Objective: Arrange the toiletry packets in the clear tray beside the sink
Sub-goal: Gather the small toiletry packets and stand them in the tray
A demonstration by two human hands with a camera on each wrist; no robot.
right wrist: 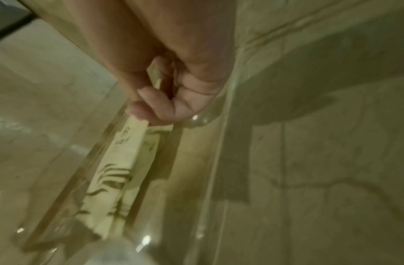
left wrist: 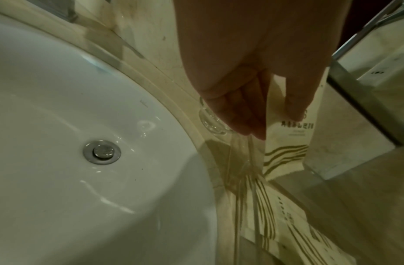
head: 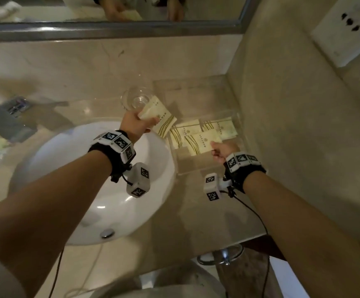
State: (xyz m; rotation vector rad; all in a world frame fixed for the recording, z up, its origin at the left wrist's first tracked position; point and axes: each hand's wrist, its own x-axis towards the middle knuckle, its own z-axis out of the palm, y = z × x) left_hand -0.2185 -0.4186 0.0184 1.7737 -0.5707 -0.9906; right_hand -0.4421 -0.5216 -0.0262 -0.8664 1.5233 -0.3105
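A clear tray point(head: 238, 117) stands on the counter to the right of the sink, against the side wall. Several cream packets with olive stripes point(head: 187, 132) lie flat in it. My left hand point(head: 138, 123) holds a small stack of the same packets point(head: 159, 118) point(left wrist: 287, 143) just left of the tray's left wall, thumb on top and fingers beneath. Inside the tray, my right hand point(head: 220, 150) point(right wrist: 160, 100) pinches the near edge of the front packet point(head: 202, 143) point(right wrist: 119, 172).
A white sink basin point(head: 101, 186) with a metal drain point(left wrist: 102, 152) lies under my left forearm. An empty drinking glass point(head: 136, 100) stands just behind the left hand. A chrome tap point(head: 9, 117) is at the far left, a mirror point(head: 110, 9) behind, a wall socket point(head: 346, 24) on the right.
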